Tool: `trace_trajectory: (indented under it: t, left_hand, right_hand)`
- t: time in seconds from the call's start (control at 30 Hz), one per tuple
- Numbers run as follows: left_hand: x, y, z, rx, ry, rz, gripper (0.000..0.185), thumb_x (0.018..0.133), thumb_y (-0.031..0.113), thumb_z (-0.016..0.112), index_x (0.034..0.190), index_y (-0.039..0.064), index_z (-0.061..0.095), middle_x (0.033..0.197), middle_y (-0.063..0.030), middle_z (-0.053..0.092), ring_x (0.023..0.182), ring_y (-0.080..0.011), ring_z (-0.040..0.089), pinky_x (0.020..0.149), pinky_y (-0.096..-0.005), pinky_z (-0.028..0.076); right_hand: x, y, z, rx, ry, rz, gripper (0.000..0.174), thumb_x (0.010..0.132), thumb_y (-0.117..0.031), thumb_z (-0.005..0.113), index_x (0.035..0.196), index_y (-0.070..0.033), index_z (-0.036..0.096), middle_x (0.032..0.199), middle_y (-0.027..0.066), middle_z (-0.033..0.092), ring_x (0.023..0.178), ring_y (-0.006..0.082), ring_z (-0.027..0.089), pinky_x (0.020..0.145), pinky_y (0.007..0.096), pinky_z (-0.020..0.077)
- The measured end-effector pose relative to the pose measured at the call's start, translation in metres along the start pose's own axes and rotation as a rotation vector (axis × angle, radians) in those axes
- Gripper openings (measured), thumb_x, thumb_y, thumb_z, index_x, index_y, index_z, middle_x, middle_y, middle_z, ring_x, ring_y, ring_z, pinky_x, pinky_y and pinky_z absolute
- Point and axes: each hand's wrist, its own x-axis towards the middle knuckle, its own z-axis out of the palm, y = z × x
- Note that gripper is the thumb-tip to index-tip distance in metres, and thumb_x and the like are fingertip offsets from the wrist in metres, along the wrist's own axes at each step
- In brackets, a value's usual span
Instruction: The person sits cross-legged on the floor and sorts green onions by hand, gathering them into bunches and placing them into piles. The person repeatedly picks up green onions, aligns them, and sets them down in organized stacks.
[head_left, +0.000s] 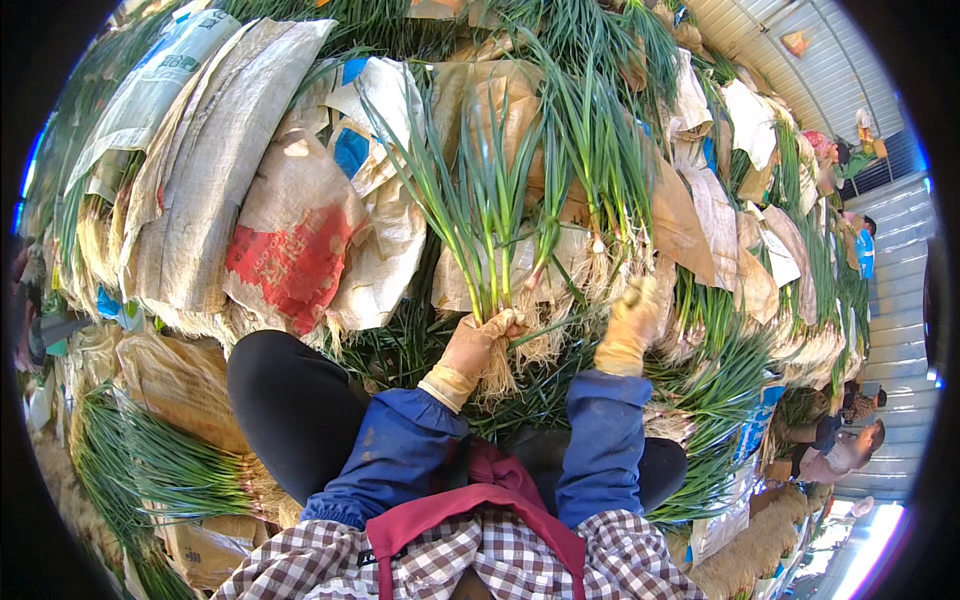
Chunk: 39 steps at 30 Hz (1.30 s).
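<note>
My left hand (480, 345), in a pale work glove, grips a few allium plants (491, 262) just above their roots. Their long green leaves point away from me, and the whitish roots hang below the fist. My right hand (632, 319), also gloved, is raised to the right with its fingers curled. It is blurred, and I cannot tell whether anything is in it. One loose green leaf (551, 330) stretches from the left fist towards it. Beyond the right hand, more rooted plants (600, 202) lie on woven sacking (679, 217).
Sack-covered bundles stand ahead, one sack bearing a red print (289, 259). Cut leaves (397, 345) litter the ground before my knees. Bundled plants lie at the left (187, 465) and right (724, 420). A person (836, 454) is at far right, near a corrugated metal wall (900, 300).
</note>
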Motion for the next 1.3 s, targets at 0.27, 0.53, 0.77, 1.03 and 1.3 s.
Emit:
trace_trajectory:
  t: [0.27,0.53,0.77,1.03,1.3]
  left_hand:
    - [0.002,-0.001,0.001,0.044,0.044,-0.044,0.023,0.091,0.021,0.063,0.097,0.000,0.063,0.084,-0.0016,0.060,0.076,-0.0130,0.056,0.077,-0.0282,0.046]
    - [-0.019,0.069,0.005,0.234,0.207,0.302,0.014,0.087,0.009,0.067,0.097,0.001,0.060,0.084,-0.0015,0.063,0.068,-0.0090,0.056,0.065,-0.0244,0.049]
    - [-0.014,0.037,0.017,-0.099,-0.095,-0.080,0.020,0.092,0.017,0.060,0.098,-0.001,0.064,0.080,-0.0016,0.060,0.072,-0.0116,0.058,0.071,-0.0239,0.049]
    - [-0.011,0.019,0.008,-0.014,-0.072,-0.031,0.017,0.092,0.017,0.061,0.092,0.000,0.063,0.075,-0.0014,0.057,0.065,-0.0124,0.056,0.059,-0.0264,0.049]
    - [-0.019,0.028,0.025,0.070,0.034,0.094,0.018,0.091,0.015,0.063,0.094,-0.003,0.065,0.081,-0.0032,0.063,0.069,-0.0100,0.056,0.064,-0.0253,0.047]
  right_hand:
    - [-0.030,0.018,0.017,-0.921,-0.448,0.017,0.032,0.090,-0.040,0.059,0.092,-0.009,0.066,0.070,0.0025,0.066,0.064,0.0100,0.064,0.060,0.0255,0.0505]
    - [0.012,-0.023,0.080,-0.567,-0.404,0.151,0.023,0.086,-0.022,0.069,0.082,0.001,0.064,0.066,0.0080,0.064,0.056,0.0151,0.061,0.051,0.0296,0.0540]
    - [-0.045,0.008,0.040,-0.859,-0.773,-0.070,0.029,0.088,-0.035,0.065,0.089,-0.006,0.070,0.073,0.0065,0.069,0.062,0.0204,0.066,0.054,0.0331,0.0513]
    - [-0.078,0.045,0.034,-0.272,-0.552,0.544,0.026,0.097,-0.030,0.055,0.095,-0.005,0.062,0.068,0.0017,0.060,0.049,0.0115,0.054,0.043,0.0242,0.0422]
    - [-0.088,0.034,0.034,0.205,-0.322,0.532,0.031,0.099,-0.032,0.048,0.098,-0.005,0.062,0.076,0.0058,0.062,0.048,0.0123,0.051,0.041,0.0233,0.0409]
